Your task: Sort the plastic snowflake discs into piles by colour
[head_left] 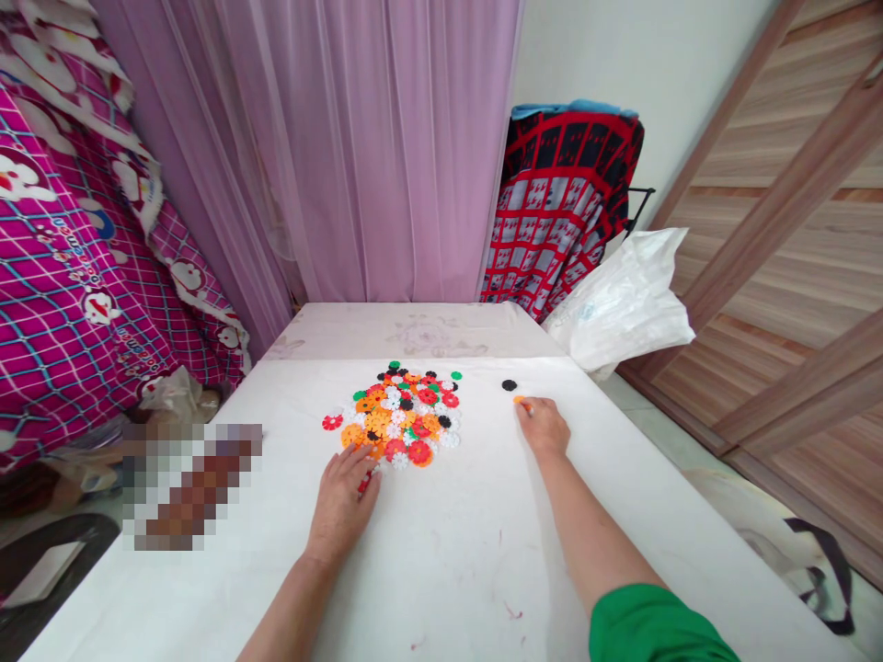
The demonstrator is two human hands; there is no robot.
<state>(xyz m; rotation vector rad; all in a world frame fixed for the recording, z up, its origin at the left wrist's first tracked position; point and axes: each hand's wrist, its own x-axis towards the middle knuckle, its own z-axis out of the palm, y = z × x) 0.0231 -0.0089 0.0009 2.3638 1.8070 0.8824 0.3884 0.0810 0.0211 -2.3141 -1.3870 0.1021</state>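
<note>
A pile of small flower-shaped plastic discs in orange, red, white, green and black lies on the white table. My left hand rests at the pile's near edge, fingers curled over a red disc. My right hand sits to the right of the pile, its fingertips pinched on an orange disc. A single black disc lies just beyond that hand, apart from the pile.
Pink curtains hang behind the table. A red and black patterned cloth and a white plastic bag stand at the back right. Pink patterned bedding is on the left, a wooden door on the right.
</note>
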